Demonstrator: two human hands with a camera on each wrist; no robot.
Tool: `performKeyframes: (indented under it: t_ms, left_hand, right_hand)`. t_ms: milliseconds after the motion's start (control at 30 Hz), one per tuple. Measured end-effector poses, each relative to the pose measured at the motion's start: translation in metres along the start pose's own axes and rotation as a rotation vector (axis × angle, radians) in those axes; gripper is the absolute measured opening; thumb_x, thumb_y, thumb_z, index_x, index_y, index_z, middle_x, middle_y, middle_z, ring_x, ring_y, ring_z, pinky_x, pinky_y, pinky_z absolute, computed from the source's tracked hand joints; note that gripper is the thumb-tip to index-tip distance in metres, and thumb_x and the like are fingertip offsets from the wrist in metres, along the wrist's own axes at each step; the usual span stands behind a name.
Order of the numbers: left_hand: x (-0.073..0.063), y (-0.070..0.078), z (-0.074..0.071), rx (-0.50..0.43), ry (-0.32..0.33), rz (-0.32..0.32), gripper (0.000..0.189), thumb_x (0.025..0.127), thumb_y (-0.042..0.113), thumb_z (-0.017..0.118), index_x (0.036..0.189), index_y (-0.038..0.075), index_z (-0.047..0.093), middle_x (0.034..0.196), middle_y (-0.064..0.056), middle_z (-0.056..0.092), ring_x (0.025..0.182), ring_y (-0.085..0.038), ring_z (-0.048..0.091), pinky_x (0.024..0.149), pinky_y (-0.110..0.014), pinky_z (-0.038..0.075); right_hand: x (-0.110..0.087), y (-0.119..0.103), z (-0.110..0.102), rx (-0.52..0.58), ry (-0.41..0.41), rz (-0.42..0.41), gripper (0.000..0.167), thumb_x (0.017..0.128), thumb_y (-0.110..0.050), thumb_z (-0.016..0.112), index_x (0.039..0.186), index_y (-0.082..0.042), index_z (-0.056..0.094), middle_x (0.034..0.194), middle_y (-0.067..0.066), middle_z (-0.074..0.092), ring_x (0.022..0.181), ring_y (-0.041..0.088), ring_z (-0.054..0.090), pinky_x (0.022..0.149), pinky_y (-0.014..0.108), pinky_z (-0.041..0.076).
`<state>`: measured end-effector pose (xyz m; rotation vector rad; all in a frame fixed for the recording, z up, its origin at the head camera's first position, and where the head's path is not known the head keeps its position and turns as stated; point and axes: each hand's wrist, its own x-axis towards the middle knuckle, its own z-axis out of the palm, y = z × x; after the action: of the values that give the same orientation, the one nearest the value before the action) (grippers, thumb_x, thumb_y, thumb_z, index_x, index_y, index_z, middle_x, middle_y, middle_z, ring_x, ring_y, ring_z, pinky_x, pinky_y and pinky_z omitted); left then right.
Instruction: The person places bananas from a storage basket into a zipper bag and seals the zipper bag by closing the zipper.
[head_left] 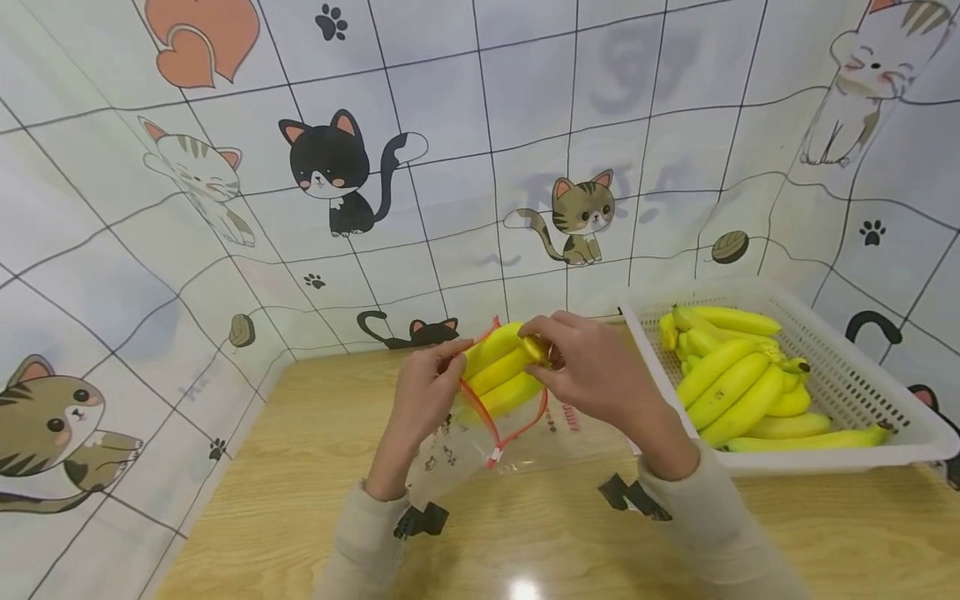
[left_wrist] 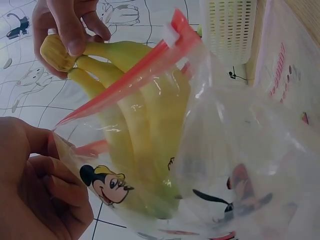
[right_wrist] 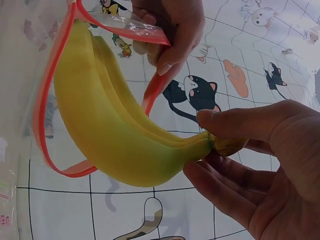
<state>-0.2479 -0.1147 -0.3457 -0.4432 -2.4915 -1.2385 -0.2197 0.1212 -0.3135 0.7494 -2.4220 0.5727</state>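
A bunch of three yellow bananas (head_left: 504, 372) is partly inside a clear zip bag (left_wrist: 240, 150) with a red zip edge and cartoon prints. My right hand (head_left: 592, 367) grips the bunch by its stem end, plainly seen in the right wrist view, where the stem (right_wrist: 227, 144) lies between thumb and fingers. With thumb and fingers, my left hand (head_left: 427, 383) pinches the rim of the bag at its left side. The bag's mouth (right_wrist: 42, 125) stands open around the bananas, and their lower ends lie within the clear plastic.
At the right stands a white perforated basket (head_left: 915, 417) holding several bananas (head_left: 735, 392). Another clear bag with pink print (head_left: 577, 425) lies flat on the wooden table (head_left: 300, 467). Behind rises a cat-patterned wall covering (head_left: 450, 183).
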Motion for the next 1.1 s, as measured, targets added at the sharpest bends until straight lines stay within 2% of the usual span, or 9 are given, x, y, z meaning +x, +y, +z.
performKeyframes:
  t_ms: [267, 500, 700, 867, 1100]
  left_hand:
    - [0.0, 0.001, 0.0, -0.004, -0.013, 0.039, 0.03, 0.102, 0.011, 0.055, 0.123, 0.007, 0.076, 0.067, -0.002, 0.05, 0.057, -0.015, 0.042, 0.051, -0.019, 0.029]
    - [-0.002, 0.002, -0.001, -0.058, -0.051, 0.067, 0.03, 0.104, 0.01, 0.053, 0.125, 0.005, 0.074, 0.063, -0.003, 0.052, 0.052, -0.015, 0.043, 0.047, -0.021, 0.029]
    - [-0.002, 0.003, 0.0, -0.06, -0.057, 0.089, 0.03, 0.104, 0.009, 0.053, 0.125, 0.005, 0.074, 0.062, -0.003, 0.054, 0.048, -0.014, 0.043, 0.044, -0.022, 0.029]
    - [-0.002, 0.001, 0.001, -0.055, -0.065, 0.08, 0.03, 0.105, 0.011, 0.052, 0.125, 0.007, 0.074, 0.062, -0.003, 0.056, 0.047, -0.013, 0.043, 0.043, -0.022, 0.031]
    - [0.001, -0.005, 0.003, -0.062, -0.06, 0.052, 0.029, 0.105, 0.01, 0.052, 0.122, 0.007, 0.075, 0.071, -0.005, 0.06, 0.055, -0.015, 0.05, 0.047, -0.021, 0.036]
  right_hand:
    - [0.005, -0.002, 0.011, 0.069, -0.04, -0.001, 0.037, 0.085, -0.016, 0.085, 0.118, -0.012, 0.07, 0.096, 0.003, 0.069, 0.075, 0.016, 0.062, 0.066, 0.024, 0.054]
    - [0.006, -0.003, 0.02, 0.097, -0.056, 0.026, 0.036, 0.086, -0.015, 0.085, 0.119, -0.012, 0.07, 0.101, 0.005, 0.07, 0.076, 0.019, 0.062, 0.066, 0.024, 0.053]
    - [0.005, -0.004, 0.026, 0.138, -0.107, 0.031, 0.034, 0.088, -0.014, 0.081, 0.119, -0.01, 0.069, 0.103, 0.004, 0.071, 0.076, 0.016, 0.063, 0.066, 0.02, 0.054]
    - [0.005, -0.006, 0.029, 0.146, -0.105, 0.0, 0.028, 0.088, -0.012, 0.076, 0.115, -0.01, 0.07, 0.102, 0.003, 0.071, 0.075, 0.016, 0.06, 0.064, 0.021, 0.052]
    - [0.003, -0.009, 0.026, 0.113, -0.116, -0.097, 0.028, 0.085, -0.011, 0.079, 0.112, -0.012, 0.07, 0.102, 0.001, 0.071, 0.074, 0.008, 0.057, 0.065, 0.018, 0.051]
